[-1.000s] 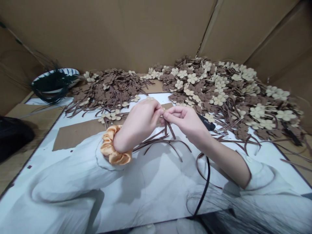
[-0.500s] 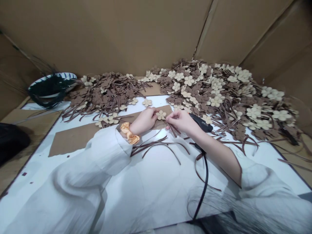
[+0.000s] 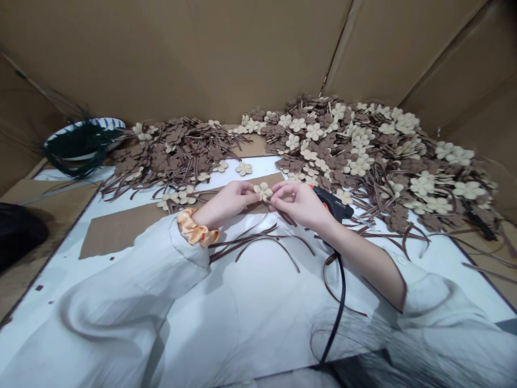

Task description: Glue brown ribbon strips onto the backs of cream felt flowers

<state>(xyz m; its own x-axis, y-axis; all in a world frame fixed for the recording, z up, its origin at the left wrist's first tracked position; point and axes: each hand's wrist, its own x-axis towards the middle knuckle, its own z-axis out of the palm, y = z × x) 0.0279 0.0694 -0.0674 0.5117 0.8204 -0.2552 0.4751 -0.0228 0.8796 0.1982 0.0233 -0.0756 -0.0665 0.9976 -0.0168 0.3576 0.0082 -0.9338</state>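
Note:
A cream felt flower (image 3: 263,191) with five rounded petals is pinched between the fingertips of my left hand (image 3: 232,199) and my right hand (image 3: 297,203). Short dark brown strips (image 3: 287,217) hang below my right hand, and I cannot tell if they join the flower. Longer brown strips (image 3: 258,242) lie under my wrists. A black and orange hot glue gun (image 3: 333,205) rests just beyond my right hand, not touched by it. An orange satin scrunchie (image 3: 197,229) circles my left wrist.
Large heaps of brown and cream felt flowers with strips (image 3: 363,151) spread along the back of the white-covered table (image 3: 258,323). A brown cardboard sheet (image 3: 117,231) lies at left. A bowl with dark strands (image 3: 83,145) stands at far left, and cardboard walls surround the table.
My hands have come closer together, and both now pinch the flower. The view has shifted slightly, and the strips below my right hand have moved with it.

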